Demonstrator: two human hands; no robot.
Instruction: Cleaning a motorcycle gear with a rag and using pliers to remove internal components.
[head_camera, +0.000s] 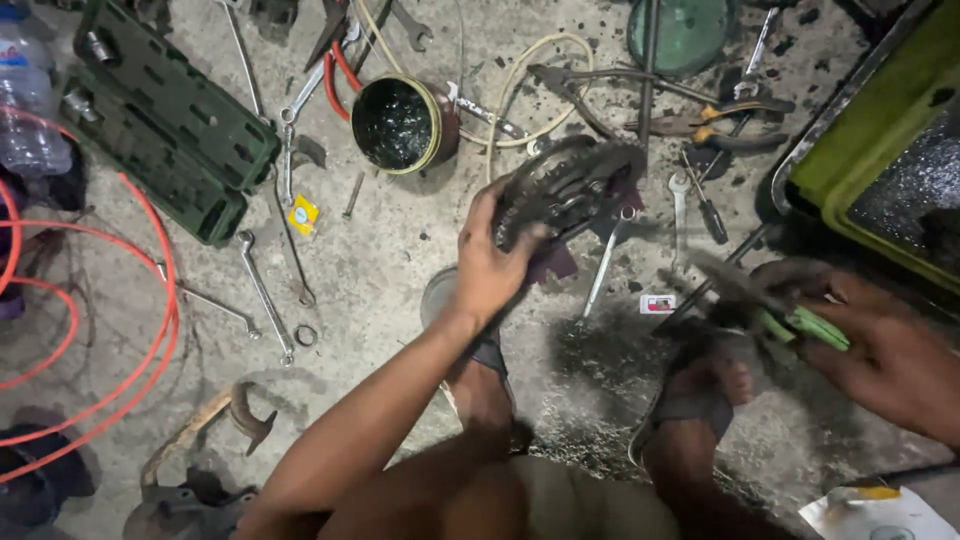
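Note:
My left hand (490, 265) grips a dark, greasy round metal part with teeth (570, 185), held tilted above the concrete floor. My right hand (880, 345) at the right edge holds a green-handled brush (790, 320), its dark bristled end pointing left towards the part but apart from it. Both my sandalled feet (700, 385) rest on the floor below the hands.
Scattered around are spanners (262, 295), a round tin of black grease (398, 122), pliers (720, 125), an open green tool case (165, 120), an orange hose (150, 340), a plastic bottle (25, 90) and a green tray of dark liquid (880, 150) at right.

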